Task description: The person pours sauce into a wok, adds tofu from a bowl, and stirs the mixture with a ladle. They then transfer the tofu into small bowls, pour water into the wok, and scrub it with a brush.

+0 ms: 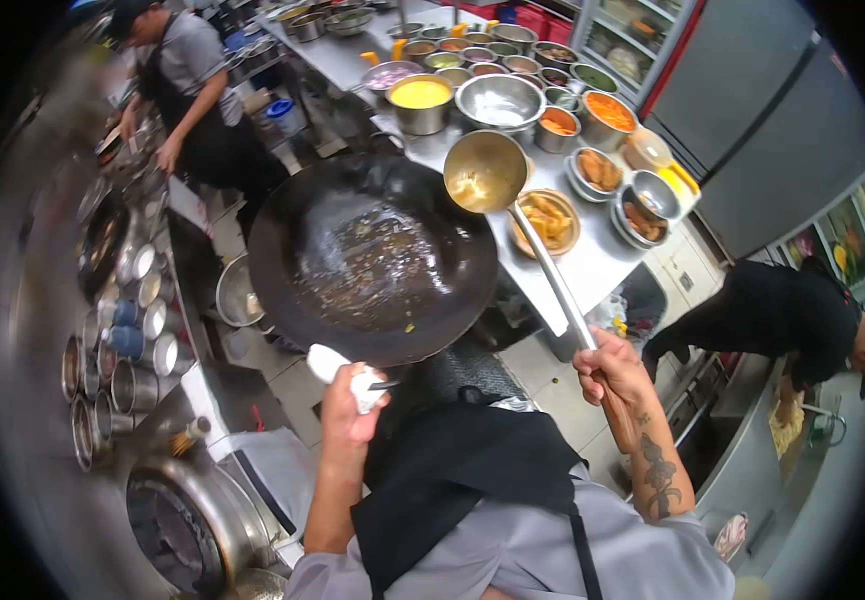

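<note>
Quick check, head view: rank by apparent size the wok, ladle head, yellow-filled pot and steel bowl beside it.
1. Wok, clearly largest.
2. Ladle head, though being nearer the camera may flatter it.
3. Yellow-filled pot and steel bowl: too alike to rank.

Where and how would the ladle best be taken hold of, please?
I would grip the ladle by the near end of its long handle, coming from the person's right, where the right hand is: the handle slants back toward that side.
</note>
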Demonstrator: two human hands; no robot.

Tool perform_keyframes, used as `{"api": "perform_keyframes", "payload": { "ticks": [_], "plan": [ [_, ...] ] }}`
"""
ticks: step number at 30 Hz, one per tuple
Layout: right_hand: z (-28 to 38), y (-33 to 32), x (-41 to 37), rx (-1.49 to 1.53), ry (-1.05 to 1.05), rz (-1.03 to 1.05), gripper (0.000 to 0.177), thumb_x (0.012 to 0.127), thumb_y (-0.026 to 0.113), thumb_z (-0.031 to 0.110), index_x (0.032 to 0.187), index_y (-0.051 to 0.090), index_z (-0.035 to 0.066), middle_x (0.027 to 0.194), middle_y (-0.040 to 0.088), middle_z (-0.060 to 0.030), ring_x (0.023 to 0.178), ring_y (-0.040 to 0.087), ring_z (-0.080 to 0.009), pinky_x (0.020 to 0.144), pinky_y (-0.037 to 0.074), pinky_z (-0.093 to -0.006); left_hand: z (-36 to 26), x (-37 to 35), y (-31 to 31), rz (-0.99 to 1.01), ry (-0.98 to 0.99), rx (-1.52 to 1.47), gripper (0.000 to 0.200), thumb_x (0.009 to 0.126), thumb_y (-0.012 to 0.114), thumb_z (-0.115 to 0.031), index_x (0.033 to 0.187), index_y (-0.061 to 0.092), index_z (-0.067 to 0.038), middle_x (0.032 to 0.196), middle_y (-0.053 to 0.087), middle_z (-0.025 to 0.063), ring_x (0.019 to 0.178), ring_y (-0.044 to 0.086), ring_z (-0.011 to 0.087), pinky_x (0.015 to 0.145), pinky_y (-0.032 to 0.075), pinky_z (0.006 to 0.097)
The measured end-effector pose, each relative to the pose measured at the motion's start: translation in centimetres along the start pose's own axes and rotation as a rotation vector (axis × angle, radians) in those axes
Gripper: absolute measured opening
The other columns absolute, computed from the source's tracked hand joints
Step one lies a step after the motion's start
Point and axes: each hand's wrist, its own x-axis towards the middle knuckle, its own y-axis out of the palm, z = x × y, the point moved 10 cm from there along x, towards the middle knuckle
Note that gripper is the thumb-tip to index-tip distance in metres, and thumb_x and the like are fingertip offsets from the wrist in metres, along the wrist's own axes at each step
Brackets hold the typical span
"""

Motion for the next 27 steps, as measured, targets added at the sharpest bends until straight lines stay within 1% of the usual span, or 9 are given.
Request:
{"api": "perform_keyframes", "payload": {
  "ticks": [5,7,10,13,16,19,23,25,27],
  "plan": [
    [-0.4,4.8,4.2,-0.523,-0.148,-0.032,0.052,0.087,0.052,0.003,0.136,0.038,-0.005,0.068,0.055,-0.0069,0.041,0.049,-0.0118,0.038,0.042,-0.0267,-0.3,-0.8,0.1,-0.046,0.145,0.148,0.011,0.083,0.056,-0.011,0.089,0.055,-0.001,0.071,0.059,0.0111,0.060,0.060,0.0206,0.041,0.045,0.0323],
    [-1.4,7.2,4.9,-0.728,-0.174,0.020,0.041,0.088,0.049,0.003,0.127,0.041,-0.007,0.070,0.055,-0.0062,0.044,0.053,-0.0117,0.039,0.044,-0.0263,-0.5,-1.0,0.3,-0.078,0.188,0.198,0.010,0.082,0.055,-0.008,0.090,0.053,-0.001,0.071,0.057,0.0096,0.059,0.059,0.0204,0.041,0.045,0.0322],
    [-4.2,12.0,3.8,-0.532,-0.034,0.230,0.031,0.089,0.048,0.003,0.119,0.047,-0.004,0.068,0.052,-0.0032,0.044,0.052,-0.0103,0.040,0.045,-0.0239,-0.6,-0.9,0.3,-0.047,0.194,0.231,0.010,0.082,0.055,-0.006,0.090,0.051,-0.002,0.072,0.055,0.0088,0.059,0.059,0.0204,0.041,0.044,0.0319],
    [-5.7,16.0,0.3,-0.276,0.254,0.402,0.030,0.091,0.048,0.005,0.121,0.049,0.000,0.070,0.051,-0.0016,0.045,0.049,-0.0076,0.039,0.041,-0.0227,0.1,-0.3,-1.3,-0.069,0.137,0.190,0.009,0.083,0.056,-0.010,0.087,0.053,-0.003,0.070,0.058,0.0097,0.058,0.059,0.0202,0.042,0.045,0.0327],
    [-6.1,18.2,-2.0,0.312,0.577,0.529,0.032,0.093,0.049,0.009,0.125,0.048,0.003,0.074,0.050,-0.0018,0.047,0.047,-0.0070,0.039,0.040,-0.0235,1.0,-0.4,-3.0,-0.070,-0.009,0.076,0.010,0.084,0.058,-0.015,0.085,0.056,-0.006,0.069,0.062,0.0102,0.058,0.060,0.0201,0.042,0.045,0.0328],
    [-5.3,19.0,-2.4,0.603,0.649,0.669,0.035,0.094,0.049,0.010,0.128,0.046,0.004,0.077,0.048,-0.0024,0.049,0.045,-0.0065,0.039,0.039,-0.0235,1.1,-1.0,-3.7,-0.082,-0.067,0.008,0.012,0.085,0.058,-0.016,0.085,0.059,-0.004,0.071,0.063,0.0118,0.058,0.059,0.0208,0.045,0.043,0.0328],
    [-1.1,16.4,-1.9,0.472,0.414,0.562,0.036,0.093,0.047,0.007,0.128,0.044,0.003,0.077,0.047,-0.0022,0.047,0.045,-0.0068,0.038,0.040,-0.0245,0.1,-1.7,-3.2,-0.015,-0.081,-0.072,0.010,0.085,0.057,-0.016,0.084,0.056,-0.006,0.072,0.062,0.0114,0.062,0.060,0.0218,0.044,0.044,0.0321],
    [2.0,13.9,-1.1,0.311,0.209,0.430,0.047,0.089,0.050,0.008,0.135,0.039,-0.002,0.074,0.045,-0.0038,0.042,0.046,-0.0069,0.033,0.038,-0.0220,-0.2,-2.2,-2.9,-0.004,-0.071,-0.131,0.010,0.085,0.056,-0.016,0.085,0.055,-0.006,0.073,0.060,0.0102,0.065,0.060,0.0212,0.044,0.044,0.0323],
    [4.3,9.7,0.5,-0.054,-0.015,0.249,0.048,0.088,0.051,0.004,0.135,0.040,-0.001,0.076,0.050,-0.0065,0.042,0.048,-0.0083,0.035,0.039,-0.0219,-0.7,-2.5,-2.5,0.010,-0.055,-0.167,0.010,0.085,0.056,-0.016,0.087,0.055,-0.007,0.074,0.059,0.0092,0.068,0.060,0.0207,0.044,0.045,0.0326]
  ]
}}
